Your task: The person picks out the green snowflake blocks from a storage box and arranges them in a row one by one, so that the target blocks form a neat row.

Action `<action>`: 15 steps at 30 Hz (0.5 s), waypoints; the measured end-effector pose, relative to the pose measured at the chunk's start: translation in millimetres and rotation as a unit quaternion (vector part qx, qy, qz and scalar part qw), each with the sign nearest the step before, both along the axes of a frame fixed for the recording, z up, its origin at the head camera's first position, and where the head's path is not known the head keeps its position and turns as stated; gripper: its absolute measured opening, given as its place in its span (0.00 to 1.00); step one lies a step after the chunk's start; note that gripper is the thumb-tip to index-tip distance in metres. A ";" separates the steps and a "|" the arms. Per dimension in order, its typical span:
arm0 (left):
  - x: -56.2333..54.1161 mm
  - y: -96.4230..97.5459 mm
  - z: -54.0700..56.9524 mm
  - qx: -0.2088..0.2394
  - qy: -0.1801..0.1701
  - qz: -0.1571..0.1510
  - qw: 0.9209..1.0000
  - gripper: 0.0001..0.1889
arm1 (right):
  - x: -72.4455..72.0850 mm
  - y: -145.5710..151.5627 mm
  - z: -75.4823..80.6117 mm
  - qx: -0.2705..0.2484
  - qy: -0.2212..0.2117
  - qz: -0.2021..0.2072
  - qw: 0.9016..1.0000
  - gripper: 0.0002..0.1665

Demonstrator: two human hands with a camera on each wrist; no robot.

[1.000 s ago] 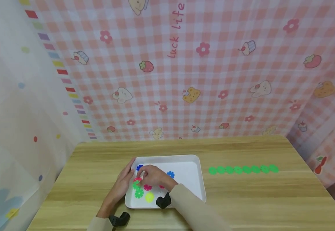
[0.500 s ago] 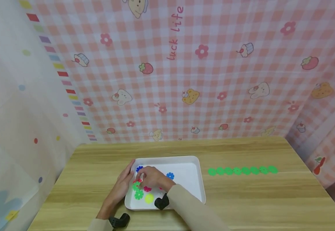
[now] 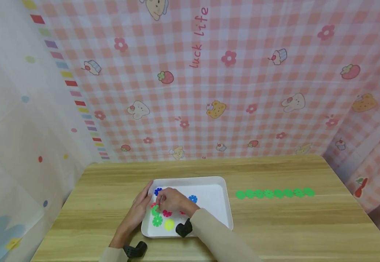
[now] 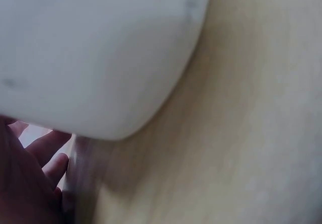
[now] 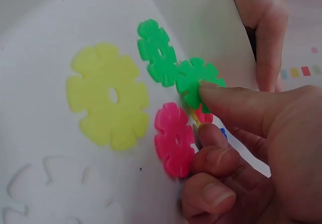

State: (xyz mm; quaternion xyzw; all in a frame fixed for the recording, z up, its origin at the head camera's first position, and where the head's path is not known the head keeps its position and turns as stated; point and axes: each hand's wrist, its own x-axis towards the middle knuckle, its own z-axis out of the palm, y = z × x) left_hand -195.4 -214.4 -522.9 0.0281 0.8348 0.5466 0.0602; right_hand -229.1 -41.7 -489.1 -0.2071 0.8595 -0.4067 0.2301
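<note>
My right hand is over the left part of a white tray. In the right wrist view, its thumb and index finger pinch a green snowflake disc, while the other fingers are curled beneath. A second green disc touches the pinched one. Close by lie a pink disc and a yellow disc. A bit of yellow and red shows behind the thumb, mostly hidden. My left hand rests along the tray's left side, fingers extended; the left wrist view shows them partly, beside the tray's edge.
Right of the tray, a row of green discs lies on the wooden table. Inside the tray are a dark blue disc, a lighter blue disc and a whitish disc. A checked cloth hangs behind.
Both hands stay nearly in place. The right fingers shift slightly at the green disc, and the whole head view tilts a little.
</note>
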 end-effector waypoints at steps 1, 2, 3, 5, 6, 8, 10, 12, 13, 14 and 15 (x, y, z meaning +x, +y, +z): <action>0.2 0.1 0.2 0.000 0.001 0.001 1.000 0.27 | 0.2 0.2 -0.1 -0.003 -0.002 -0.002 1.000 0.07; 0.4 0.3 0.7 0.001 0.002 0.001 1.000 0.27 | 0.3 0.4 0.2 -0.006 -0.005 -0.003 1.000 0.07; 0.5 0.6 1.0 0.002 0.003 0.001 1.000 0.27 | 0.5 0.4 0.1 -0.008 -0.008 -0.006 1.000 0.07; 0.8 1.1 1.6 0.002 0.005 0.002 1.000 0.27 | 1.0 0.5 0.3 -0.011 -0.014 -0.012 1.000 0.08; 1.1 1.3 1.9 0.003 0.004 0.002 1.000 0.27 | 1.3 0.6 0.3 -0.011 -0.017 -0.014 1.000 0.08; 1.5 1.6 2.2 0.004 0.002 0.001 1.000 0.27 | 1.6 0.8 0.1 -0.013 -0.021 -0.018 1.000 0.08; 1.9 1.6 2.0 0.006 -0.002 0.000 1.000 0.27 | 1.8 1.5 0.7 -0.016 -0.023 -0.020 0.999 0.08; 2.4 1.6 1.9 0.009 -0.003 -0.001 1.000 0.27 | 1.6 2.8 1.1 -0.020 -0.023 -0.017 0.999 0.07; 2.3 1.6 1.9 0.010 -0.003 0.001 1.000 0.27 | 1.2 3.6 1.4 -0.023 -0.023 -0.015 0.999 0.07; 2.3 1.7 1.9 0.013 -0.002 0.001 1.000 0.27 | 0.8 4.8 1.8 -0.027 -0.022 -0.015 0.999 0.07; 2.4 1.8 2.2 0.014 -0.002 0.002 1.000 0.27 | 0.3 6.1 2.1 -0.031 -0.020 -0.015 0.999 0.07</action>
